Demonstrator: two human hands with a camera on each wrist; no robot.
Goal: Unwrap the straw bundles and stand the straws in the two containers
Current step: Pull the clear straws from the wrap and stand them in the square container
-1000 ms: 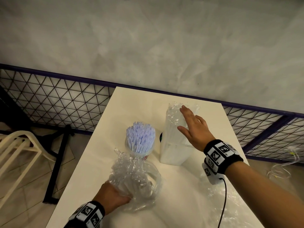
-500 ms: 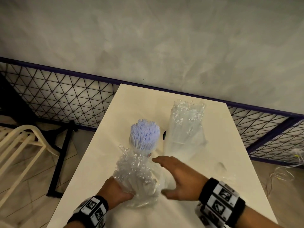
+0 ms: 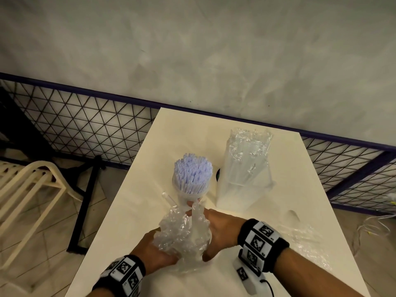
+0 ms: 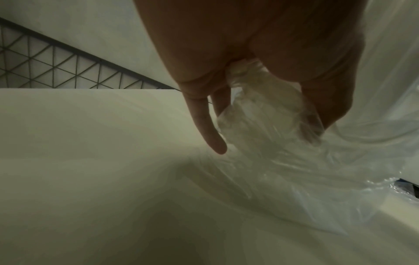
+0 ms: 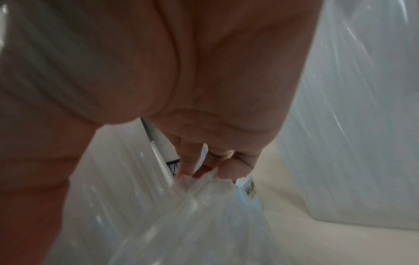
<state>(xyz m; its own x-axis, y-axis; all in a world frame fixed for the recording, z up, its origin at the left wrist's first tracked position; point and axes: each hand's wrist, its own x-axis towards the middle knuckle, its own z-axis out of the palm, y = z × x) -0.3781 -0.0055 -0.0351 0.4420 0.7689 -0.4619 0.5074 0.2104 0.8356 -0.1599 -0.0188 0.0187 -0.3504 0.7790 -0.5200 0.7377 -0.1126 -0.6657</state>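
Observation:
A round clear cup (image 3: pixel 188 195) full of pale purple straws (image 3: pixel 192 171) stands mid-table. To its right a tall clear box (image 3: pixel 244 189) holds clear wrapped straws (image 3: pixel 248 146). In front of the cup, both hands hold a crumpled clear plastic wrapper (image 3: pixel 184 234) with a few clear straws in it. My left hand (image 3: pixel 156 251) grips its lower left side, the plastic (image 4: pixel 260 100) bunched in its fingers. My right hand (image 3: pixel 216 230) grips the right side, its fingertips (image 5: pixel 229 170) pinching the wrapper's top edge (image 5: pixel 199 181).
The cream table (image 3: pixel 132 206) runs to a wire mesh fence (image 3: pixel 81 125) and grey wall. More loose clear wrap (image 3: pixel 304 241) lies at the right, beside my right wrist. A cream chair (image 3: pixel 27 189) and a black stand (image 3: pixel 85 200) are on the floor at the left.
My right hand left the top of the tall box, came back toward me and took hold of the wrapper that my left hand was holding. The view shifted slightly.

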